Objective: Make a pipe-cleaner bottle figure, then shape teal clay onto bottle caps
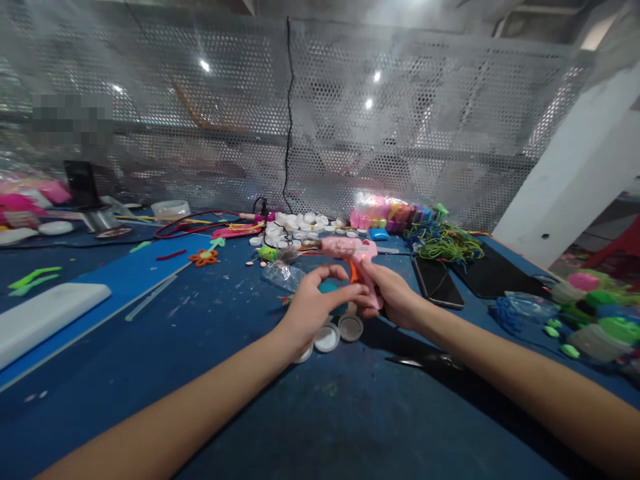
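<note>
My right hand grips pink plastic glue gun. My left hand pinches fingertips at its orange trigger. Round white plastic caps below on scuffed blue counter.

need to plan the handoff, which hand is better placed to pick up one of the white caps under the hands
Left, probably: the left hand hovers just above the white caps with fingers free, while the right hand grips the pink glue gun.

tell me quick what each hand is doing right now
left hand: open, fingers curled, thumb and fingertip meeting the right hand, holding nothing visible
right hand: closed on the pink glue gun
</note>
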`<action>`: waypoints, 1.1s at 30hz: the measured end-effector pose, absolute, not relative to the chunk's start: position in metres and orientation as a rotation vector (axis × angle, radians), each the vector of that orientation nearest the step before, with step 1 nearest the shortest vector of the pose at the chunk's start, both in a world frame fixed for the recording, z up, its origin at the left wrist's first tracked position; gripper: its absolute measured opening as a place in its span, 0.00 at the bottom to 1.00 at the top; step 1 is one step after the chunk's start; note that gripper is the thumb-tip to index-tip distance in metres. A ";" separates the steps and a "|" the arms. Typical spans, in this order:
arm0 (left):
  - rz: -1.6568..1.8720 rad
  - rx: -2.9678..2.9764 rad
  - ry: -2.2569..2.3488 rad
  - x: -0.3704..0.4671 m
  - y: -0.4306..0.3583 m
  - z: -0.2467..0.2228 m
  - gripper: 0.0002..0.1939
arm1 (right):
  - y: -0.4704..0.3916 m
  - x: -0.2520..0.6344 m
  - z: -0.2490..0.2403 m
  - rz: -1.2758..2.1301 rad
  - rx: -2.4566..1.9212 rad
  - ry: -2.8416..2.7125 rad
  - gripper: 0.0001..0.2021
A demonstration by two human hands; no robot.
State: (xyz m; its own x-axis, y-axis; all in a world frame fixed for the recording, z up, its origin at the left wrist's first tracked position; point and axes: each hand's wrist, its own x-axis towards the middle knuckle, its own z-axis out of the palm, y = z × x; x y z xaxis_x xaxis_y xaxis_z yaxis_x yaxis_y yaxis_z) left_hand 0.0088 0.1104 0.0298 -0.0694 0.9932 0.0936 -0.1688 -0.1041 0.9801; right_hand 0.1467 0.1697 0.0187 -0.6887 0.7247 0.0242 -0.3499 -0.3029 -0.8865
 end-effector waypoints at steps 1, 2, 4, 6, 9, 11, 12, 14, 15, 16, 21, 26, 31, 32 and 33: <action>1.378 1.148 1.071 0.009 0.109 0.030 0.14 | 0.171 0.147 0.018 2.006 -0.518 -1.217 0.20; 1.373 1.166 1.076 0.010 0.109 0.030 0.14 | 0.172 0.148 0.017 1.996 -0.520 -1.198 0.20; 1.424 1.172 1.106 0.009 0.108 0.031 0.15 | 0.172 0.149 0.017 2.036 -0.502 -1.200 0.20; 1.463 1.202 1.114 0.008 0.108 0.033 0.18 | 0.169 0.150 0.017 2.104 -0.489 -1.225 0.21; 1.461 1.317 1.047 0.006 0.109 0.032 0.20 | 0.164 0.148 0.018 2.171 -0.489 -1.254 0.23; 1.491 1.367 1.056 0.004 0.111 0.031 0.19 | 0.162 0.148 0.018 2.171 -0.494 -1.267 0.22; 1.503 1.376 1.082 0.004 0.112 0.030 0.19 | 0.162 0.147 0.017 2.161 -0.495 -1.271 0.21; 1.493 1.383 1.136 0.003 0.114 0.028 0.20 | 0.163 0.148 0.016 2.146 -0.507 -1.286 0.20; 1.474 1.384 1.154 0.002 0.115 0.027 0.21 | 0.163 0.148 0.015 2.138 -0.515 -1.296 0.20; 1.457 1.384 1.168 0.002 0.116 0.026 0.22 | 0.164 0.148 0.014 2.126 -0.522 -1.305 0.20; 1.477 1.444 1.239 0.004 0.116 0.025 0.19 | 0.166 0.147 0.011 2.028 -0.550 -1.335 0.20; 1.496 1.443 1.272 0.005 0.118 0.026 0.17 | 0.162 0.142 0.009 1.962 -0.586 -1.350 0.21; 1.473 1.375 1.274 0.007 0.110 0.027 0.14 | 0.174 0.145 0.013 1.889 -0.641 -1.166 0.24; 1.479 1.337 1.267 0.007 0.107 0.028 0.15 | 0.181 0.149 0.016 1.828 -0.644 -1.127 0.24; 1.479 1.283 1.262 0.007 0.104 0.029 0.16 | 0.190 0.154 0.019 1.746 -0.639 -1.110 0.24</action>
State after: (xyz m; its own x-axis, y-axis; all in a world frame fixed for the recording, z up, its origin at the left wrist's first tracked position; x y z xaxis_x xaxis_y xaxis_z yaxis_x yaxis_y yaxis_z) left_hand 0.0074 0.1045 0.0295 -0.1759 0.9644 0.1976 0.0430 -0.1930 0.9803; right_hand 0.1537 0.1896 0.0188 -0.4244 0.9039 0.0532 -0.4321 -0.1506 -0.8891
